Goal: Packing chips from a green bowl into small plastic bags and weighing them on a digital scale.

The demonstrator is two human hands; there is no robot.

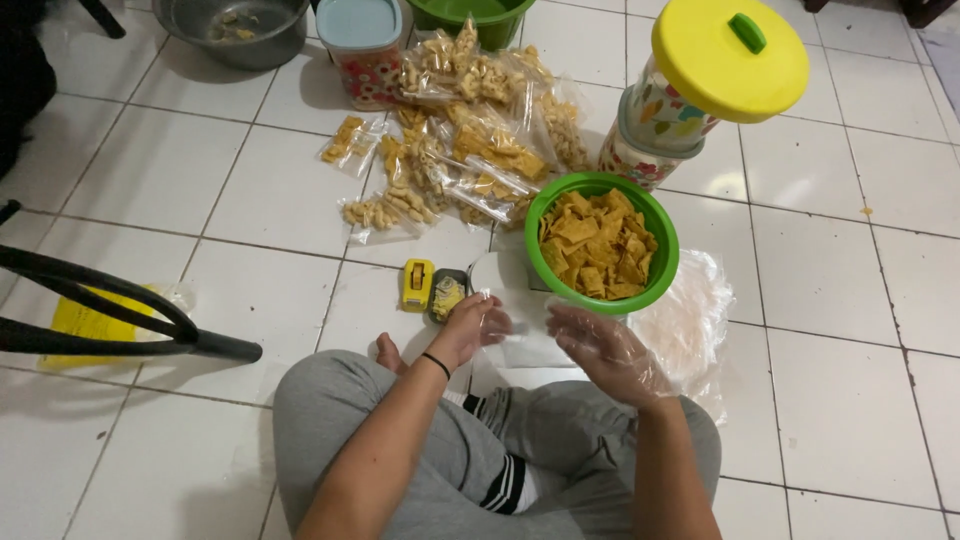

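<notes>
I sit cross-legged on a white tiled floor. My left hand (472, 326) is bare with a black band at the wrist, and its fingers pinch the edge of a small clear plastic bag (520, 340) lying over my lap. My right hand (603, 350) wears a thin clear plastic glove and hovers with fingers spread beside that bag, just below a green bowl (598, 187) filled with orange-yellow chips. A stack of clear empty bags (690, 320) lies under and to the right of the bowl.
A pile of filled snack bags (465, 150) lies ahead. A yellow tape dispenser (417, 284) and a small dark case (447, 295) sit by my left hand. Flowered jars with a yellow lid (730, 58) and a blue lid (358, 22), a metal bowl (235, 30) and a black chair leg (120, 320) surround me.
</notes>
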